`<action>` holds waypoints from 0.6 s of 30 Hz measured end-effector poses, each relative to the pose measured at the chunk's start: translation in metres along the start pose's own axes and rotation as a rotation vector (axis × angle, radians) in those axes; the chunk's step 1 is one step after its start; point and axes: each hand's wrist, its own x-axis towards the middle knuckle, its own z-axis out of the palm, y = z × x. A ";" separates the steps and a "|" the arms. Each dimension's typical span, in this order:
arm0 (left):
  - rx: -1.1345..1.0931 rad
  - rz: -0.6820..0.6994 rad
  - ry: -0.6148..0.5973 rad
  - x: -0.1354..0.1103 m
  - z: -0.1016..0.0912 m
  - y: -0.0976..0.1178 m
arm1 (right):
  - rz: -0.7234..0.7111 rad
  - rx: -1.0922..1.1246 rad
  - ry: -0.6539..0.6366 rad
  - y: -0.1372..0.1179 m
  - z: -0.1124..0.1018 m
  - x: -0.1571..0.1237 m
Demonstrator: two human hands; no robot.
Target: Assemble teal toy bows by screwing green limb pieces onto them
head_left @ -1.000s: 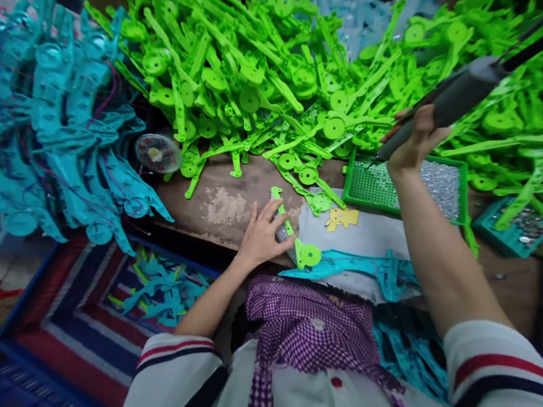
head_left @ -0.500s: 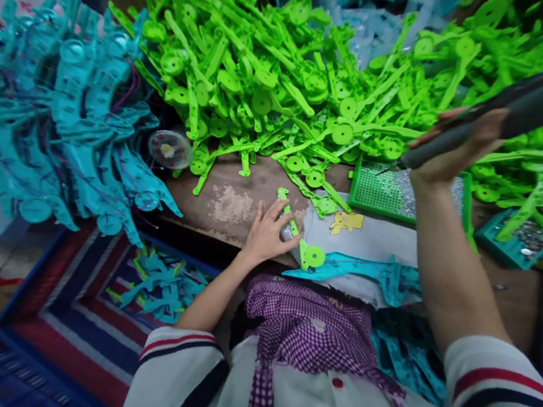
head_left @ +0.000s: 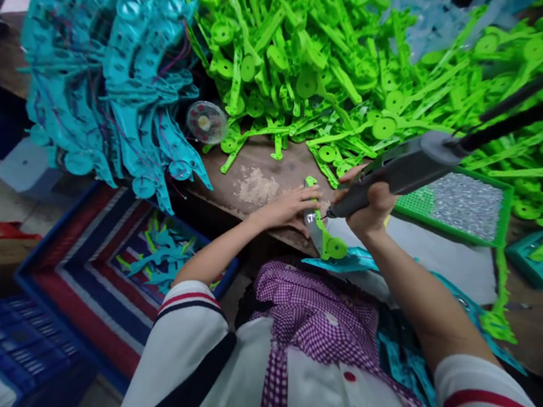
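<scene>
My left hand (head_left: 288,208) holds a bright green plastic arm (head_left: 333,247) with a round end against the table edge, its fingers over the upper part. A shiny greyish piece (head_left: 311,222) lies along the green arm's left side. In my right hand (head_left: 372,216) is a grey electric screwdriver (head_left: 412,167), wrapped by the fingers and tilted, with its thin bit at the green arm's middle. Whether the bit touches a screw is too small to tell. A long turquoise plastic part (head_left: 343,263) lies just below, partly behind my right forearm.
A green tray (head_left: 507,211) of small screws stands at right, beside a teal box (head_left: 539,277) of metal pieces. Behind are heaps of green arms (head_left: 274,48) and turquoise parts with wires (head_left: 129,89). A striped-lined blue crate (head_left: 45,296) is at lower left.
My right hand has brought the screwdriver left and down from above the screw tray to the green arm. My left hand stays on the arm, while the view has shifted.
</scene>
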 end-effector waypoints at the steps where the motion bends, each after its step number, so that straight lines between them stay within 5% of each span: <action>1: -0.008 0.010 0.016 0.001 0.002 -0.002 | 0.001 0.003 0.005 0.001 0.001 0.001; 18: -0.030 0.054 -0.027 0.004 0.003 -0.004 | -0.089 -0.079 -0.116 0.039 -0.007 -0.009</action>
